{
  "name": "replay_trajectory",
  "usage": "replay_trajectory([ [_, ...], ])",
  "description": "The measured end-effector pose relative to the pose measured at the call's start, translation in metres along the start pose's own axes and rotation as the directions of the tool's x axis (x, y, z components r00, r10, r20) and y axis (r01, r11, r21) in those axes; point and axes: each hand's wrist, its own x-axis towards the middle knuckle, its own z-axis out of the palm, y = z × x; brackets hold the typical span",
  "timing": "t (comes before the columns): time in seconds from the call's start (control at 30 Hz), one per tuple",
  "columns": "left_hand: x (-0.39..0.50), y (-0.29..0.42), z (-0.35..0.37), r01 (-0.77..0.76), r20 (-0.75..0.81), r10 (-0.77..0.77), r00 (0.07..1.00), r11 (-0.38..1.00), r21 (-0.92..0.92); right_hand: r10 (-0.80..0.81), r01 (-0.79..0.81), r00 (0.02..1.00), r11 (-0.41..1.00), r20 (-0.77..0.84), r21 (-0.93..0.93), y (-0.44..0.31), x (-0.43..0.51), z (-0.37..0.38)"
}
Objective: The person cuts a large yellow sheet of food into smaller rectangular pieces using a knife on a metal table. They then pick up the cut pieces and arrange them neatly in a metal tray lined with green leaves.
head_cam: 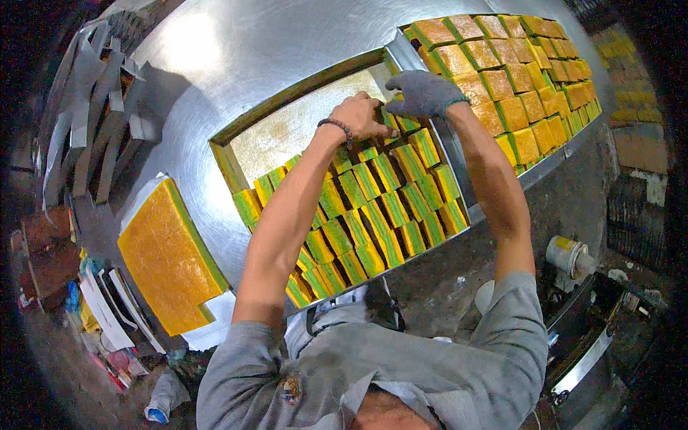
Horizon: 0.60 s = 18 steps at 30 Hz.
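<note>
Bare apart from a dark beaded bracelet [336, 129] at the wrist, my left hand [357, 119] curls around a layered yellow-green cake piece [388, 117] at the far right of a metal tray [301, 88]. My right hand [424, 94], in a grey knitted glove, reaches over the tray's right wall beside it. Cake pieces lie under its fingertips, but its grip on them is partly hidden. Rows of cut cake pieces [371, 215] stand on their sides in the near part of this tray. The tray's far left part shows its bare, pale bottom.
A second tray of brown-topped cake pieces [510, 80] adjoins on the right. On the left of the metal table [215, 64] lie an uncut cake slab [166, 258] with a notched corner and stacked metal strips [97, 118]. A white bucket [561, 255] stands lower right.
</note>
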Motion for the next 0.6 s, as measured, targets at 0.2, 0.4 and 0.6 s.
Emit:
replay_trajectory([
  [0.2,0.006,-0.001,0.001,-0.102,0.085,0.106,0.991,0.993,-0.057,0.042,-0.077,0.922,0.994,0.384,0.078,0.008,0.023,0.002],
  [0.4,0.002,-0.008,0.01,-0.099,0.099,0.109,0.989,0.99,-0.103,0.064,-0.16,0.911,0.965,0.408,0.208,-0.008,-0.003,-0.02],
  [0.6,-0.06,-0.026,-0.021,-0.194,-0.354,0.09,0.931,0.944,-0.269,0.009,0.037,0.981,0.972,-0.194,0.233,0.003,-0.045,-0.022],
])
